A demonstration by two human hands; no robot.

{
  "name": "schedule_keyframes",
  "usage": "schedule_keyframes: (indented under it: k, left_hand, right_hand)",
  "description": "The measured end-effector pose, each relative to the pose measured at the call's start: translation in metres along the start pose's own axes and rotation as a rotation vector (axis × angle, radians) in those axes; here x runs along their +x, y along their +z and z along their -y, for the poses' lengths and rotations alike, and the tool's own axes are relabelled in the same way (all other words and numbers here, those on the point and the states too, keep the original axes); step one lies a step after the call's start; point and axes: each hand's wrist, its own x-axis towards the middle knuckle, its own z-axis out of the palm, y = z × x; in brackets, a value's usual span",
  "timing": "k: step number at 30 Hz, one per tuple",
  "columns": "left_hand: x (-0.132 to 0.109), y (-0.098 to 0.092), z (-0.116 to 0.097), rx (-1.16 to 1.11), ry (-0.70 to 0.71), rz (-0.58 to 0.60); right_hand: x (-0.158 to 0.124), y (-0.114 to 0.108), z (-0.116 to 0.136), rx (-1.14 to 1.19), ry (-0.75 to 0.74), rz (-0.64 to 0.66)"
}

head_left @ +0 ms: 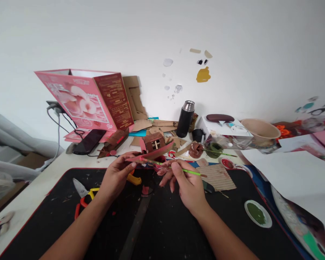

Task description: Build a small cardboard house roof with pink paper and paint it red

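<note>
My left hand [119, 173] pinches the left end of a curved piece [159, 152] painted pinkish red. In my right hand [186, 182] is a thin green paintbrush [189, 171], held between thumb and fingers, its tip against the piece near my left fingertips. Paint smudges mark my right fingers. Just behind the piece stands a small brown cardboard house [153, 143] with a pale window frame. A pot of red paint [159, 162] sits behind the brush, partly hidden by it.
Red-and-yellow scissors [83, 195] and a metal ruler [136, 227] lie on the black mat [167, 231]. Behind are a black thermos [185, 119], brown [196, 150] and green [214, 150] paint pots, and a pink box [86, 101]. Corrugated cardboard [216, 177] and a green-paint lid [258, 213] lie right.
</note>
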Motion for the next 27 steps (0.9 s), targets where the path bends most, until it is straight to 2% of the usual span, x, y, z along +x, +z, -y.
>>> schedule_keyframes:
  k: [12,27]
  left_hand:
    - [0.0024,-0.0029,0.0043,-0.1,-0.025,-0.062]
    - [0.0001,-0.001,0.0014,-0.098,-0.054,-0.003]
  right_hand:
    - [0.0049,-0.0064,0.006,0.01,-0.049,-0.099]
    - [0.0036,-0.0045,0.0046,0.0,-0.055,-0.063]
